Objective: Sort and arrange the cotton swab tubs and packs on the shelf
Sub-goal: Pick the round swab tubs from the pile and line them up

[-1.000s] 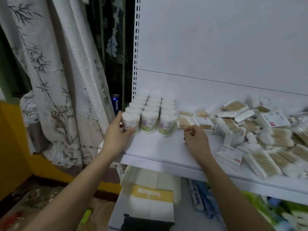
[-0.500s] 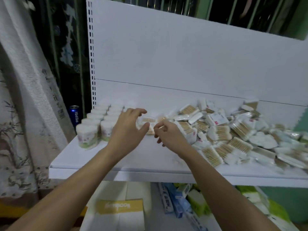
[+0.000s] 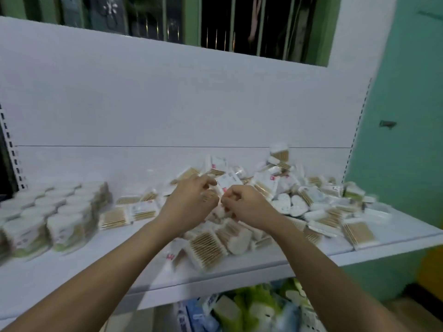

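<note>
Rows of round cotton swab tubs (image 3: 60, 212) stand at the left of the white shelf (image 3: 72, 271). A few flat swab packs (image 3: 115, 218) lie just right of them. A loose pile of swab packs (image 3: 323, 219) and white heart-shaped tubs (image 3: 292, 204) covers the middle and right. My left hand (image 3: 191, 204) and my right hand (image 3: 247, 207) hover close together over the pile's left part, fingers curled. A white pack with a red label (image 3: 227, 183) lies just beyond their fingertips. Motion blur hides whether either hand holds anything.
The shelf's white back panel (image 3: 167, 104) rises behind the goods, with a slotted upright (image 3: 357, 130) at its right edge and a green wall (image 3: 407, 116) beyond. Green and blue packaged goods (image 3: 251, 307) fill the shelf below. A barred window is above.
My view swung right, from the tub rows to the pile. My left hand left the front tub and moved right; both hands now sit together over the loose packs.
</note>
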